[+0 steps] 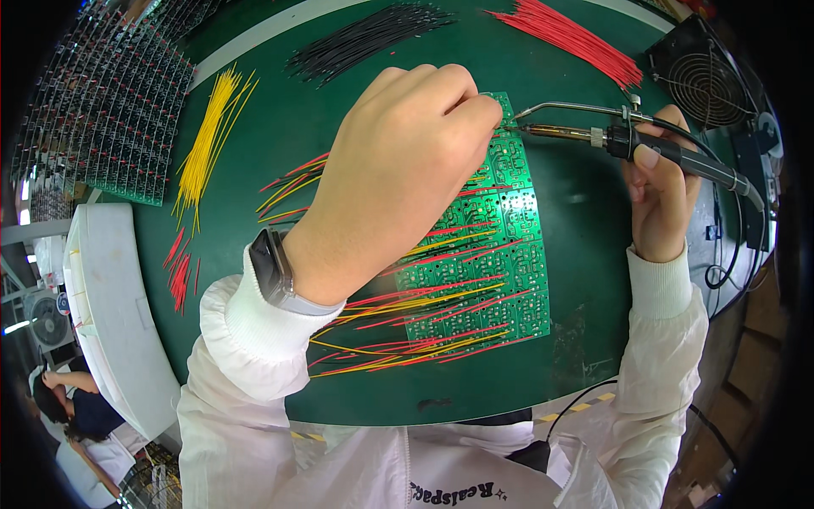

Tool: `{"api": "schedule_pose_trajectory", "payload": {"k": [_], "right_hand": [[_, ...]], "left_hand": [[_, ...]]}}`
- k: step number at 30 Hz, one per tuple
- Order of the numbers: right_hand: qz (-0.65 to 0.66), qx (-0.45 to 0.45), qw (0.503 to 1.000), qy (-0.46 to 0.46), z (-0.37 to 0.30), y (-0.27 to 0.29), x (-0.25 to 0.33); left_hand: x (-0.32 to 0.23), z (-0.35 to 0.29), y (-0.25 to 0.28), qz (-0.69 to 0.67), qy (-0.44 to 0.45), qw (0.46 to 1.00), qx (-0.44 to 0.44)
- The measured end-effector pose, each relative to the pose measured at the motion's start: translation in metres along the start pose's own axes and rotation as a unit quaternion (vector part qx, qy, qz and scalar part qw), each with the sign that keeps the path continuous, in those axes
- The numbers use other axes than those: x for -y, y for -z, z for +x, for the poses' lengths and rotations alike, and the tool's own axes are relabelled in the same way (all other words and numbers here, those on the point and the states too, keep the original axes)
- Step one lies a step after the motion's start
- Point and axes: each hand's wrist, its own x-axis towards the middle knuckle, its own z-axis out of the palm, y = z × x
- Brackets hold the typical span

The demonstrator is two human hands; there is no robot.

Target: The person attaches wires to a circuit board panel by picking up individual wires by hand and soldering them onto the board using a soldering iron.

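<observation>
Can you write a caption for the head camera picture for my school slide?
Left hand pinches at a green circuit board while the right hand holds a soldering iron to it.

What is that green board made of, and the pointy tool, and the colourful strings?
The board looks like stiff, glossy green circuit material with pale printed lines. The tool in the right hand seems to have a black plastic or rubber handle and a shiny metal tip. The strings are likely thin wires in smooth red and yellow plastic coating.
</observation>
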Motion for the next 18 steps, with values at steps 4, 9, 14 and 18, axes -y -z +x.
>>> {"api": "schedule_pose_trajectory", "payload": {"k": [4,9,14,18], "right_hand": [[0.001,0.001,1.000,-0.002,0.0008,-0.0013,-0.0012],[-0.018,-0.001,0.999,0.028,0.0038,-0.0024,-0.0002],[-0.029,0.015,0.998,0.047,0.0057,-0.0014,0.0023],[-0.028,0.009,0.999,0.042,0.0059,-0.0021,0.0013]], "left_hand": [[0.0006,0.0002,-0.0002,0.006,0.000,1.000,0.005],[0.0004,-0.0005,-0.0031,0.019,-0.002,1.000,0.011],[0.0005,-0.0018,-0.0022,0.029,-0.006,0.999,0.015],[0.0009,-0.0017,-0.0022,0.032,-0.010,0.999,0.018]]}}
